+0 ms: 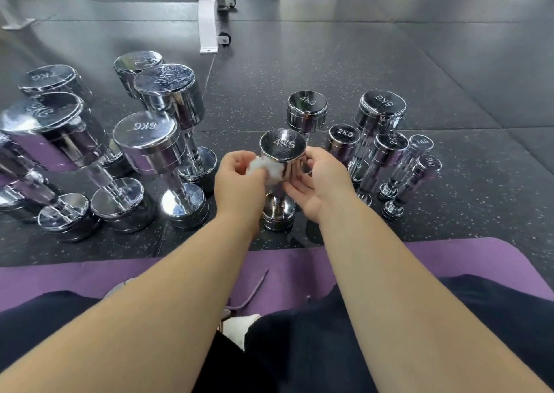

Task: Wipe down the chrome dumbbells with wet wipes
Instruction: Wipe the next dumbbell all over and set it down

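left hand (239,182) pinches wet wipe (265,167) against 4KG dumbbell (283,146) head | right hand (322,182) grips opposite side

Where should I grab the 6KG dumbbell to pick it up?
Wrap your hand round the thin handle of the 6KG dumbbell, coming from the near side. It stands on end, its heads are wide and shiny, and others crowd behind it.

Forearms outstretched, left hand (239,178) gripping wipe (265,167); right hand (320,179) holding dumbbell (283,146)
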Demonstrator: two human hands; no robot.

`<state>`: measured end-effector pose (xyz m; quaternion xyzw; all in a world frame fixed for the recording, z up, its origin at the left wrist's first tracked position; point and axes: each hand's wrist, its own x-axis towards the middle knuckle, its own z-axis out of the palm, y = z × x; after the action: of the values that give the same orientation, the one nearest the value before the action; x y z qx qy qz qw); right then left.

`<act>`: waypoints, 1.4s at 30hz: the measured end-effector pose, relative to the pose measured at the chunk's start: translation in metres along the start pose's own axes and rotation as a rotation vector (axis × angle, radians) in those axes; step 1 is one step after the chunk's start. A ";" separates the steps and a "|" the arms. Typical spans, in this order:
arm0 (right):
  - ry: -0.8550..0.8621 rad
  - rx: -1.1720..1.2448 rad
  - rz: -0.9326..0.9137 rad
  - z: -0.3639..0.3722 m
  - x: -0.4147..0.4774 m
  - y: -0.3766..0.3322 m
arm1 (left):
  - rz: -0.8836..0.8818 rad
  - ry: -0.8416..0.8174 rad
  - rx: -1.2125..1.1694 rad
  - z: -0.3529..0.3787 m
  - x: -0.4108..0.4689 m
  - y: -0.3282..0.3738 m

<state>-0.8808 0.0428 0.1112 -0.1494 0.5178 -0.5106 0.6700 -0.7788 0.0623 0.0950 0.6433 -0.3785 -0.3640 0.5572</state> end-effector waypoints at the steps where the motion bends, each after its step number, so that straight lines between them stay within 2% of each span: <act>1: 0.000 -0.016 0.036 -0.001 -0.005 -0.001 | -0.016 0.007 0.009 -0.002 0.001 -0.002; 4: -0.113 -0.024 0.122 -0.002 -0.016 -0.001 | 0.011 -0.051 -0.023 -0.003 -0.005 -0.002; 6: -0.165 -0.027 0.098 -0.004 -0.019 0.000 | 0.021 -0.135 -0.067 -0.002 -0.013 0.001; 8: -0.109 -0.056 0.058 -0.009 -0.019 0.002 | -0.004 -0.155 -0.122 -0.002 -0.015 0.004; 10: 0.029 -0.089 -0.004 -0.016 -0.019 0.001 | -0.098 -0.106 -0.274 -0.004 -0.011 0.008; 13: 0.196 -0.154 -0.238 -0.018 -0.007 -0.006 | -0.143 -0.077 -0.298 -0.004 -0.001 0.012; 17: 0.206 -0.229 -0.374 0.004 0.006 0.008 | -0.180 -0.189 -0.334 0.002 0.005 0.008; 22: 0.210 -0.288 -0.288 0.005 0.022 0.025 | -0.180 -0.164 -0.323 0.003 0.018 0.003; 25: 0.172 -0.225 -0.475 0.007 0.029 0.022 | -0.169 -0.179 -0.299 0.006 0.024 0.000; 27: 0.169 -0.310 -0.524 0.008 0.028 0.020 | -0.172 -0.176 -0.308 0.005 0.026 -0.002; 29: 0.159 -0.389 -0.487 0.006 0.031 0.014 | -0.175 -0.177 -0.317 0.005 0.027 -0.001; 33: 0.023 -0.460 -0.559 0.006 0.040 -0.004 | -0.179 -0.180 -0.346 0.006 0.031 0.001; 38: -0.090 -0.408 -0.434 0.005 0.049 -0.012 | -0.206 -0.186 -0.354 0.006 0.033 -0.003; 42: -0.156 -0.504 -0.309 0.017 0.051 -0.020 | -0.194 -0.168 -0.342 0.007 0.036 -0.003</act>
<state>-0.8804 -0.0148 0.1053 -0.4265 0.5464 -0.4491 0.5639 -0.7686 0.0271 0.0891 0.5403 -0.2923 -0.5272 0.5871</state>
